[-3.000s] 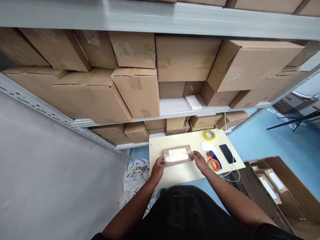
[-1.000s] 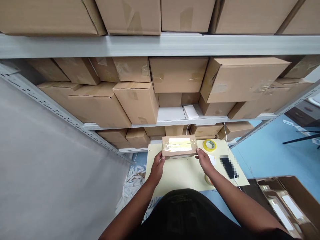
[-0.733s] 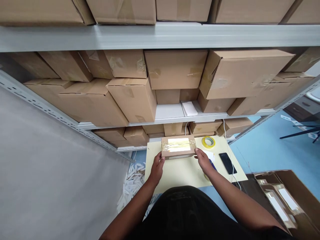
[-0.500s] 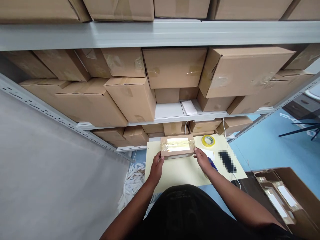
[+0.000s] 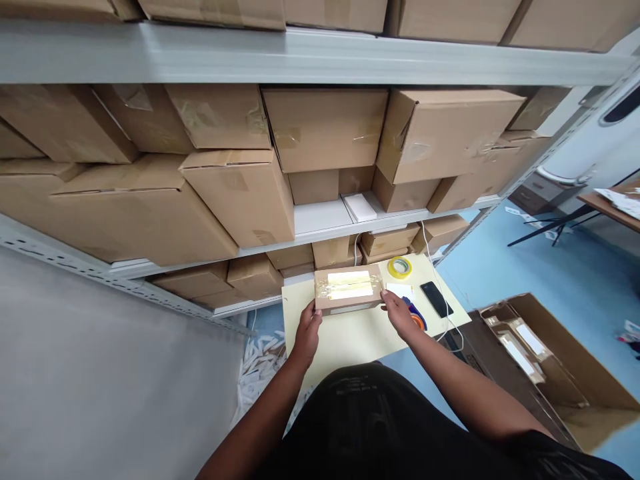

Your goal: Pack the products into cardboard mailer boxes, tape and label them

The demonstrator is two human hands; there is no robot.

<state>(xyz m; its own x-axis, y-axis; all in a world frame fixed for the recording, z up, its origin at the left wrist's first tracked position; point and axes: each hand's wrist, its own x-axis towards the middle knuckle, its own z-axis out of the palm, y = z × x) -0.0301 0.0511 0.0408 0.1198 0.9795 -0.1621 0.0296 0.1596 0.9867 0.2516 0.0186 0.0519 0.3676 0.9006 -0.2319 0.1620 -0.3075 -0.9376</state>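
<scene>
A small cardboard box (image 5: 349, 303) with a white label and clear tape across its top is held between my two hands above the pale yellow tabletop (image 5: 350, 340). My left hand (image 5: 306, 333) grips its left end, thumb at the near edge. At the right end, my right hand (image 5: 397, 312) closes on the near corner. Just beyond that hand lies a blue and orange tape dispenser (image 5: 416, 317), partly hidden by the wrist. White paper (image 5: 401, 291) rests behind it. A roll of yellow tape (image 5: 399, 267) lies farther back, and a black phone (image 5: 437, 299) is to the right.
Shelves (image 5: 320, 233) packed with cardboard boxes rise in front. A large open carton (image 5: 575, 347) with several labelled small boxes stands on the right. White cables run over the table's right side. White scraps (image 5: 260, 367) are heaped on the floor at left.
My view has turned to the right, so more of the open carton and the room beyond shows. Both hands still hold the small box in much the same pose.
</scene>
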